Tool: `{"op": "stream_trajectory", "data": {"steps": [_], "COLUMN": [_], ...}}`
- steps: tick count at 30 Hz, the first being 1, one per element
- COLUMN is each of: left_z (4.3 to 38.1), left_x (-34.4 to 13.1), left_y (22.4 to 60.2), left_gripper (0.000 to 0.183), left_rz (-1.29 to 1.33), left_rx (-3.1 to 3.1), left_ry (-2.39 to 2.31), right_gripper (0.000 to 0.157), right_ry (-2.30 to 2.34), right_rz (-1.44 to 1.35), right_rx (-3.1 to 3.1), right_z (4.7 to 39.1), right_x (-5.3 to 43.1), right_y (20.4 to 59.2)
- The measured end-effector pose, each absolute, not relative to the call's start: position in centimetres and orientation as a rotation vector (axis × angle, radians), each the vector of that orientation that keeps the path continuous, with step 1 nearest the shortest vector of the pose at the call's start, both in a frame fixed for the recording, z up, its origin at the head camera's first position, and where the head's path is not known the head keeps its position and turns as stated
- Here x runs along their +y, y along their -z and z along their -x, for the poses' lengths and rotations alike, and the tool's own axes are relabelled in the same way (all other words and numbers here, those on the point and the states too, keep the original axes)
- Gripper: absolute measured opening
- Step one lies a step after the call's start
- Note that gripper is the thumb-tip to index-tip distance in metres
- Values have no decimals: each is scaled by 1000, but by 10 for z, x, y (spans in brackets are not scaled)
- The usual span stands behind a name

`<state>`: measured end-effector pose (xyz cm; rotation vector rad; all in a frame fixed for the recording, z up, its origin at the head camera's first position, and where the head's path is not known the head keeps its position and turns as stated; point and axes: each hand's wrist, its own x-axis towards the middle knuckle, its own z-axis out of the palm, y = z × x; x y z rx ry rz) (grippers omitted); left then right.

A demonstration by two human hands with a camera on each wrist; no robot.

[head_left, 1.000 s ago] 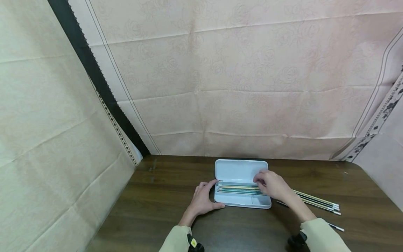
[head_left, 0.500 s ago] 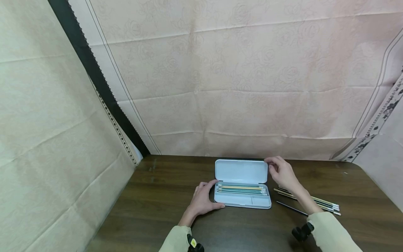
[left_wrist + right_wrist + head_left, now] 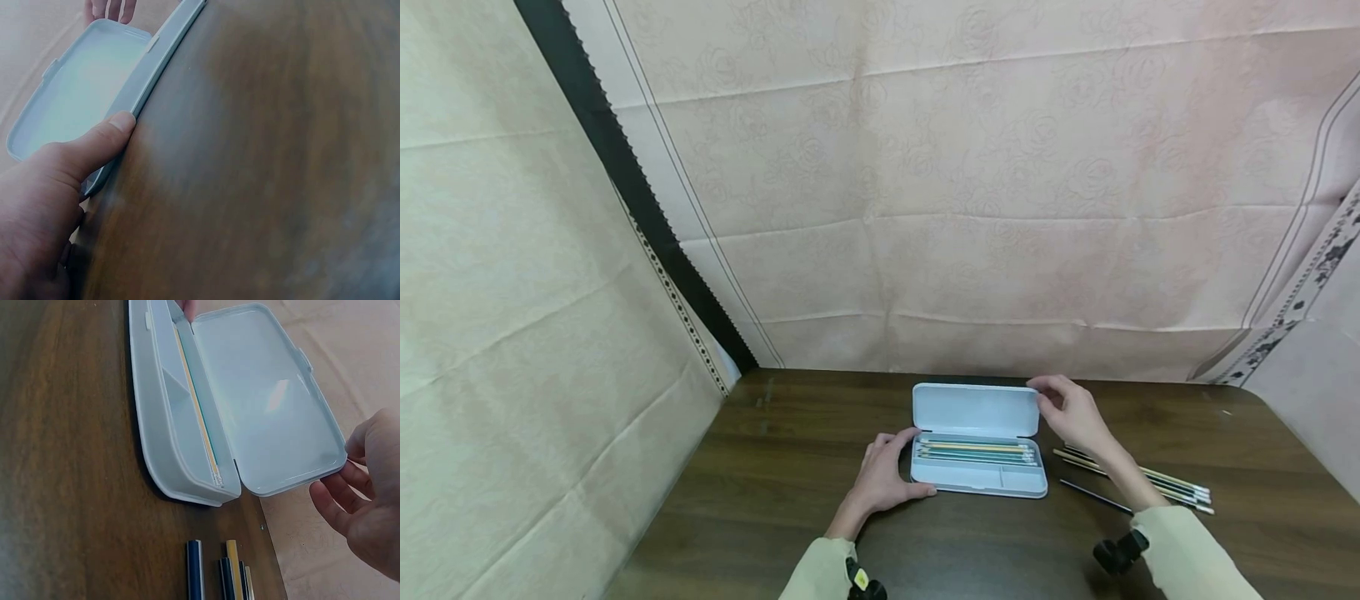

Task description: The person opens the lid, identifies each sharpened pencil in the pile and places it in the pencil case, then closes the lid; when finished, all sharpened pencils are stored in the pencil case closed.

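A light blue pencil case (image 3: 955, 477) lies on the table with its lid (image 3: 976, 410) raised at the back. Several pencils (image 3: 976, 451), green and yellow, lie lengthwise inside it. My left hand (image 3: 883, 475) holds the case's left end, the thumb (image 3: 109, 140) on the front side and the other fingers mostly hidden behind. At the lid's far right corner, my right hand (image 3: 1075, 417) grips the edge between thumb and fingers, as the right wrist view shows (image 3: 369, 494).
Several loose pencils (image 3: 1172, 487), some dark and some yellowish, lie right of the case under the right forearm. One dark pencil (image 3: 1093, 496) lies apart, nearer the front. A pale patterned cloth (image 3: 1000, 208) hangs behind the wooden table (image 3: 805, 442).
My right hand has left the pencils inside the case and moved back and right to the lid's corner. The lid has tipped forward very slightly. My left hand has stayed put.
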<state>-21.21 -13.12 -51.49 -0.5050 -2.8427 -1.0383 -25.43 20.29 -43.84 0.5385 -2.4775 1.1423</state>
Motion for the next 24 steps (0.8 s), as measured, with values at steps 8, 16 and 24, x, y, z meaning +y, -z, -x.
{"op": "stream_trajectory", "data": {"steps": [8,16,24], "left_z": [212,213,212], "left_x": [-131,-130,-130], "left_y": [516,518,517], "left_gripper": [93,95,97], "left_rz": [472,467,473], "left_rx": [-2840,-2827,-2836], "left_ry": [1051,1066,1058], "right_gripper": [14,11,10], "right_ry": [-1188,-1220,-1198], "right_rz": [-531,-557,-648], "right_rx": [-2467,-2471,-2436], "right_z": [248,240,233], "right_x": [205,209,212], "right_y": [440,440,440]}}
